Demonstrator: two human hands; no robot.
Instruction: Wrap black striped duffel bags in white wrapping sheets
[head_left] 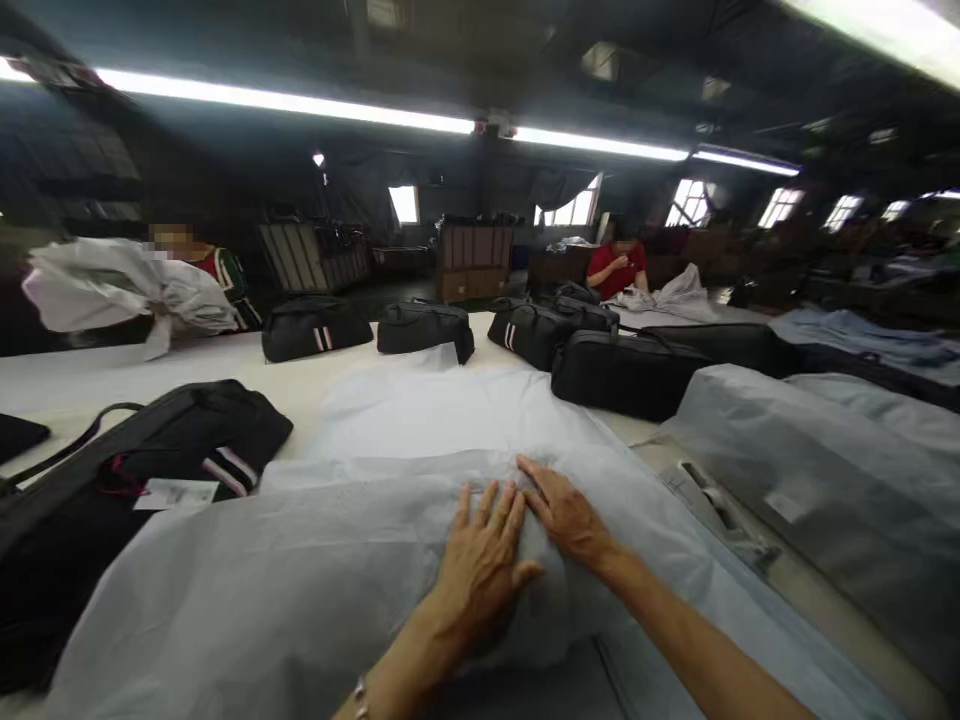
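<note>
L hand [484, 555] lies flat on translucent wrap [315, 560], holding nothing; can't tell if R hand [570, 515] pinches. Wrap's prob. light, soft, slippery; best held at edges w/ 2 hands.

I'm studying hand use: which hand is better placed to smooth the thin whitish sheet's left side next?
Probably the left hand: it rests on the whitish sheet, nearer that side; the right hand is farther.

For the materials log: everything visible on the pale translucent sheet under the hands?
The pale, translucent sheet looks like thin plastic or tissue, wrinkled and layered. It spreads across the foreground; what lies beneath is unclear. The left hand and right hand rest on it; a black fabric bag lies to its left.
</note>
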